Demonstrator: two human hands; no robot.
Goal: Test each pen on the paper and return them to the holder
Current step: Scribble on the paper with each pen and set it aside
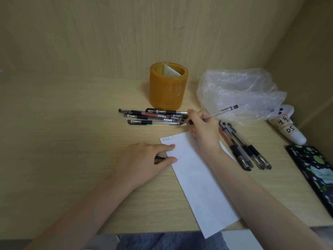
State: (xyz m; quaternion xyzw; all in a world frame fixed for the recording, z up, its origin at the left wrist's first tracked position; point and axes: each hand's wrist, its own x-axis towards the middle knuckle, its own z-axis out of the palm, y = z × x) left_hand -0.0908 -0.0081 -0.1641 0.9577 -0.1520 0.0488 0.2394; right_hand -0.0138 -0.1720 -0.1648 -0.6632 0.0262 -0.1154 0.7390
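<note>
The sheet of paper [198,181] lies on the desk [72,132] with its long axis running from near right to far left. A row of small handwritten marks sits at its far left corner, too small to read.

The right hand [204,126] grips a clear pen [223,110]. The pen's long axis runs diagonally. Its tip points toward the lower left, just beyond the paper's far edge, and its black rear end points up and right over a plastic bag [239,91].

The left hand [144,159] rests its fingertips on the paper's left edge and pinches a small black cap [159,157] with the thumb.

The orange holder [168,87] stands upright behind both hands. One group of pens [153,117] lies crosswise in front of it. A second group [243,148] lies right of the paper, caps toward the person.

A white tube [290,129] carries a handwritten label. The lower line resembles "05" and the upper line is illegible. A phone [313,174] lies at the right edge.
</note>
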